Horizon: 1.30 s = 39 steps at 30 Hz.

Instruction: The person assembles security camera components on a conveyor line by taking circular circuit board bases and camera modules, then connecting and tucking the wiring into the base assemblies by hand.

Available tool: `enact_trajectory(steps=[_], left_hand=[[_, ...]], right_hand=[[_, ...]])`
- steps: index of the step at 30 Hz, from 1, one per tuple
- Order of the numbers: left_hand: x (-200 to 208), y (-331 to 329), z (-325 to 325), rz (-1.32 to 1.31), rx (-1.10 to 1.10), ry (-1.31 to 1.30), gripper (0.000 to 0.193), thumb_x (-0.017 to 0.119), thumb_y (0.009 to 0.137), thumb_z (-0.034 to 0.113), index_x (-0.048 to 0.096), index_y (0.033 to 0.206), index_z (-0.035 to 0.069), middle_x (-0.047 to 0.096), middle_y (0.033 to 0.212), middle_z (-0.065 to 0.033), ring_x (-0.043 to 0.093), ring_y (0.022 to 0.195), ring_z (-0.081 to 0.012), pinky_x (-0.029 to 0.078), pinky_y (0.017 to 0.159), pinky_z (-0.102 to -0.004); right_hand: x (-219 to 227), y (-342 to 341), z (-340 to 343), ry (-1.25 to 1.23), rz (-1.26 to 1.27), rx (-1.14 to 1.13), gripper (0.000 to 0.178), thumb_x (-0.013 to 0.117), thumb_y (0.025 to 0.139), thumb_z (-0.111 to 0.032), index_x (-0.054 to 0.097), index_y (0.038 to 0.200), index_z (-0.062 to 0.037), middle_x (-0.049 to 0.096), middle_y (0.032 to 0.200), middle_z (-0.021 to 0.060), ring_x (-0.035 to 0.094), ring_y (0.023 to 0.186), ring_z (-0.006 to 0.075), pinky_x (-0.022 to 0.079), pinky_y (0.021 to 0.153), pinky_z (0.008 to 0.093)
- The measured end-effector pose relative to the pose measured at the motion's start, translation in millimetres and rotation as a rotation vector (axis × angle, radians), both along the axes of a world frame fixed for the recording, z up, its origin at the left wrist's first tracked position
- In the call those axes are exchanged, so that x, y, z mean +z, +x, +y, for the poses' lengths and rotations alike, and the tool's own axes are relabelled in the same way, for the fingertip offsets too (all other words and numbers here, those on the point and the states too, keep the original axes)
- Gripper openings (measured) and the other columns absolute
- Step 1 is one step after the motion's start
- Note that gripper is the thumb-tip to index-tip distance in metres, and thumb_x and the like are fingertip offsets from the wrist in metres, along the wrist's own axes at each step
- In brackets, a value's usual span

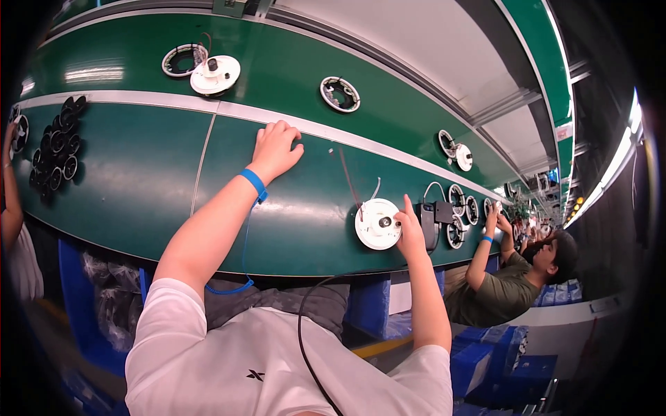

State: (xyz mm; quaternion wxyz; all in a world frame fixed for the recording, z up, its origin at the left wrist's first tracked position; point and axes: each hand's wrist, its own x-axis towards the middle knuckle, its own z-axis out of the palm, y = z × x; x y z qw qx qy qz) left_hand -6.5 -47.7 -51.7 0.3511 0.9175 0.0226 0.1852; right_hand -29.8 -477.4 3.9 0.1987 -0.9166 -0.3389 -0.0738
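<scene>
My right hand point(411, 232) grips the right edge of a white round disc point(374, 236) with a black knob-like centre, thumb on its face and index finger stretched out. A thin wire stands up from the disc's upper edge. My left hand point(277, 149), with a blue band at the wrist, rests by the pale metal strip point(333, 136) along the table. Its fingers are bent, the thumb stands apart, and I see nothing held in it. Right of the disc stands a black box-shaped device point(428, 225).
On the green belt beyond the strip lie another white disc point(223, 75), a ring point(340, 94) and a further ring-and-disc pair point(463, 157). Black rings point(55, 149) pile up at far left. Several rings point(456, 232) lie beside the device. Co-workers point(513, 277) sit on both sides.
</scene>
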Motion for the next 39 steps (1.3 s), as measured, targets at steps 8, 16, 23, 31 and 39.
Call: enact_trajectory(steps=[8, 16, 23, 31, 39], left_hand=[[-4, 4, 7, -0.003, 0.007, -0.058, 0.022, 0.074, 0.085, 0.024, 0.072, 0.103, 0.012, 0.061, 0.109, -0.0068, 0.056, 0.111, -0.0287, 0.041, 0.096, -0.0437], [-9, 9, 3, -0.057, -0.017, -0.098, 0.03, 0.076, 0.083, 0.025, 0.07, 0.11, 0.013, 0.059, 0.116, -0.0063, 0.057, 0.117, -0.0289, 0.041, 0.098, -0.0437], [0, 50, -1, 0.001, -0.069, 0.107, 0.064, 0.076, 0.084, 0.025, 0.055, 0.143, 0.009, 0.045, 0.15, -0.015, 0.041, 0.141, -0.0353, 0.034, 0.112, -0.0493], [-20, 135, -3, -0.061, -0.088, 0.398, 0.073, 0.073, 0.091, 0.027, 0.042, 0.154, 0.008, 0.039, 0.161, -0.0121, 0.023, 0.155, -0.0379, 0.019, 0.122, -0.0652], [-20, 167, -2, -0.103, -0.06, 0.437, 0.055, 0.079, 0.088, 0.02, 0.059, 0.138, 0.008, 0.072, 0.118, -0.0066, 0.042, 0.146, -0.0306, 0.024, 0.118, -0.0604]], right_hand=[[-21, 3, -5, -0.019, -0.009, -0.067, 0.043, 0.07, 0.083, 0.002, 0.059, 0.123, -0.0108, 0.056, 0.149, 0.0231, 0.066, 0.119, 0.0408, 0.057, 0.097, 0.0403], [-48, -4, -5, 0.108, -0.207, -0.116, 0.054, 0.068, 0.086, -0.001, 0.053, 0.137, -0.0119, 0.065, 0.135, 0.0182, 0.069, 0.113, 0.0389, 0.058, 0.092, 0.0427], [-56, 6, 5, 0.191, -0.175, -0.204, 0.055, 0.067, 0.09, -0.004, 0.049, 0.142, -0.0087, 0.065, 0.131, 0.0203, 0.069, 0.105, 0.0395, 0.058, 0.088, 0.044], [-57, 5, 11, 0.28, -0.169, -0.299, 0.051, 0.065, 0.092, 0.002, 0.05, 0.14, -0.005, 0.069, 0.117, 0.0192, 0.07, 0.089, 0.0347, 0.059, 0.076, 0.0424], [-46, 10, 10, 0.316, -0.183, -0.31, 0.036, 0.064, 0.088, 0.004, 0.06, 0.123, -0.002, 0.066, 0.096, 0.0158, 0.068, 0.084, 0.0368, 0.057, 0.07, 0.0457]])
